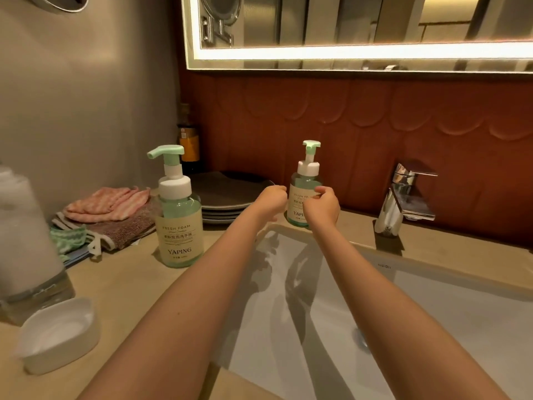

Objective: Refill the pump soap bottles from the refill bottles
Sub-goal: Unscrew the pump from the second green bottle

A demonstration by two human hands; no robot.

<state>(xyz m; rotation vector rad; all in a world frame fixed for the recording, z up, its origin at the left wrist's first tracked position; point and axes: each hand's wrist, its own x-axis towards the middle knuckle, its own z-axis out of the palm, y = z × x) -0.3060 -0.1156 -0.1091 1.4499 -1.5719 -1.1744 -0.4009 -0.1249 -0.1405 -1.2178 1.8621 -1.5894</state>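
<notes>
The near pump bottle [178, 226] stands on the counter [129, 284] left of the sink [432, 313], the far pump bottle [305, 180] behind it

We see a dim, warm-toned scene, lit mainly by the glowing strip [346, 51] round the mirror [360, 21] at twelve o'clock. Our arms [202, 278] throw soft double shadows into the white basin [447, 327]. The tap [403, 194] glints at three o'clock. The near pump bottle [180, 226] is sharp; the container [26, 232] at nine o'clock blurs.
</notes>
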